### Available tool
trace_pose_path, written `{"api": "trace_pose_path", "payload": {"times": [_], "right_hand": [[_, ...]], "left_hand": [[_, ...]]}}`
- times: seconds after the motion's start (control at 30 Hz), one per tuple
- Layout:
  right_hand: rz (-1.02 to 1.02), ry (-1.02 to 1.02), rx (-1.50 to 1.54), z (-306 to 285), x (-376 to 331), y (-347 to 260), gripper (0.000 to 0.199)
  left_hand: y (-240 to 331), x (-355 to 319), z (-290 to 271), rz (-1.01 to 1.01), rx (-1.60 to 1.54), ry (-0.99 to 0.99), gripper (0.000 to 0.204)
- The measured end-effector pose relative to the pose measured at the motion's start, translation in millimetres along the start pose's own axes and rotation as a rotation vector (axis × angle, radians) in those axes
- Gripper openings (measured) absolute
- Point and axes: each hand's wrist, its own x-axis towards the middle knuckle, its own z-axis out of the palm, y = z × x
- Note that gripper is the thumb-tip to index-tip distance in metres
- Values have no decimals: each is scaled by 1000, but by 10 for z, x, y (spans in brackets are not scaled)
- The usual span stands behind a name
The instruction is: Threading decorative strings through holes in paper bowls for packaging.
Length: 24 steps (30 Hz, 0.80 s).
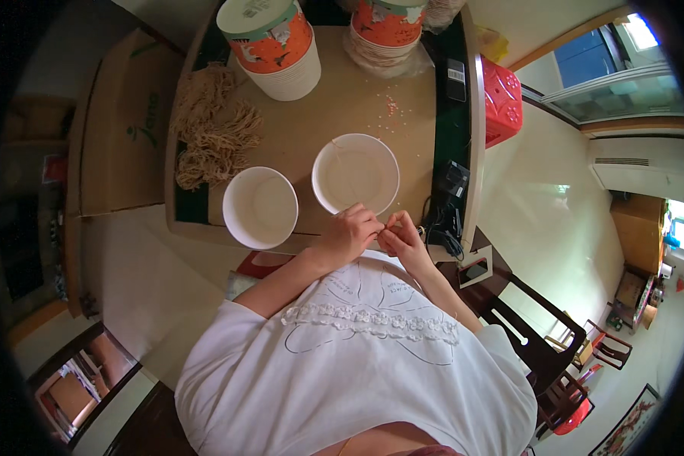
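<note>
Head view: left hand point(355, 230) and right hand point(403, 238) pinch shut beside the right tub point(385, 173), near side; anything grasped, cannot tell; steady wrists should help.

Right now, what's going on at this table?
A person in a white top has the left hand and right hand together, fingertips meeting near the close rim of the larger-looking white tub. Whatever they pinch is too small to make out. A second white tub stands to the left, with a tangle of tan cords beyond it. Small pinkish bits lie scattered on the brown board, past the larger-looking tub.
</note>
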Motion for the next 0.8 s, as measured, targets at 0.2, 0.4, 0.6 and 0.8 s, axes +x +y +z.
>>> {"api": "trace_pose_path", "payload": {"times": [0.2, 0.4, 0.6, 0.8], "right_hand": [[1, -58, -41, -46, -8, 62, 14], [7, -69, -37, -65, -22, 117, 15], [-200, 128, -382, -61, 0, 190, 5], [-186, 233, -432, 45, -20, 101, 5]], "left_hand": [[-101, -25, -32, 74, -32, -101, 11], [-148, -22, -97, 10, -239, -149, 7], [-132, -39, -16, -110, -251, -38, 5], [-201, -12, 97, -124, -225, 42, 7]]}}
